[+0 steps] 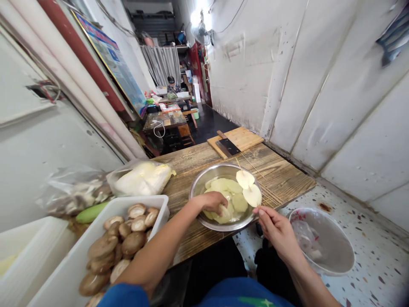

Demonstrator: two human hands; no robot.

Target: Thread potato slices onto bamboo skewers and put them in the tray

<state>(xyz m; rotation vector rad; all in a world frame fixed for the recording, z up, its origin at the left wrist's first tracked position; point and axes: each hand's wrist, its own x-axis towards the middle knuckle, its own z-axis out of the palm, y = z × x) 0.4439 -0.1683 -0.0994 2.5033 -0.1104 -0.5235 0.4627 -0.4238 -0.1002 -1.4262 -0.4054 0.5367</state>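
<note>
A metal bowl of water stands near the table's front edge, with several thin pale slices, seemingly potato, in it. My left hand reaches into the bowl, its fingers closed on one slice at the water; the fingertips are partly hidden. At the bowl's right rim, my right hand pinches the lower end of a thin bamboo skewer. Two potato slices are threaded on that skewer, one above the other, over the bowl's right side.
Loose skewers lie right of the bowl. Behind are a cleaver and a cutting board. Mushrooms fill a white tub at left, near a plastic bag. A bucket stands on the floor at right.
</note>
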